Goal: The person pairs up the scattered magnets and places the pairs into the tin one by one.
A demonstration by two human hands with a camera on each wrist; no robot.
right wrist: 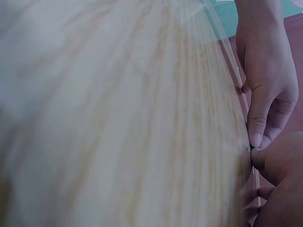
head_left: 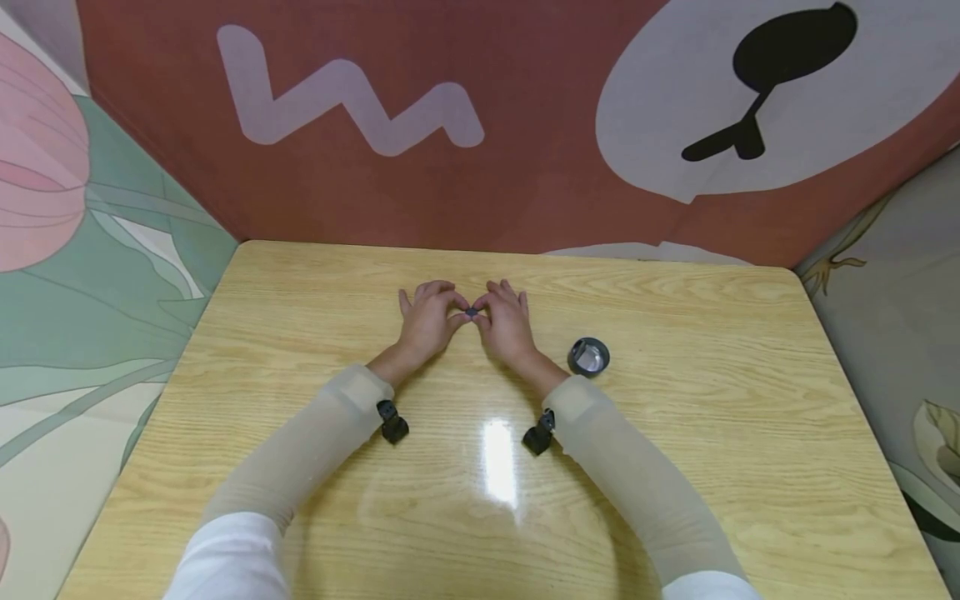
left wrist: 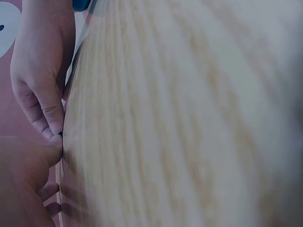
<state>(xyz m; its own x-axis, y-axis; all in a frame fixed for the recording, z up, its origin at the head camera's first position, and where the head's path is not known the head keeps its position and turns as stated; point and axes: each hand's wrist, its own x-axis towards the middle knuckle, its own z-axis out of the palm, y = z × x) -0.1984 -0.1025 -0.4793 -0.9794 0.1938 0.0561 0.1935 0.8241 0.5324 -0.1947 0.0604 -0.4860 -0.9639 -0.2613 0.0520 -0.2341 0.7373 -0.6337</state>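
Observation:
Both hands meet near the far side of the table, over a small dark piece [head_left: 471, 312] whose kind is too small to tell. My left hand [head_left: 427, 323] pinches it from the left between thumb and forefinger, while the right hand [head_left: 507, 327] pinches it from the right in the same way. In the left wrist view only a dark speck of the piece [left wrist: 60, 134] shows between the fingertips. Fingers cover most of it in the right wrist view too. The other fingers of each hand are spread away from the piece.
A round dark-rimmed dish [head_left: 576, 365] with a shiny inside stands right of the right hand; its contents are hard to make out. The wooden table [head_left: 712, 433] meets a red painted wall [head_left: 525, 192] at its far edge. Small black cameras [head_left: 393, 427] hang at both wrists.

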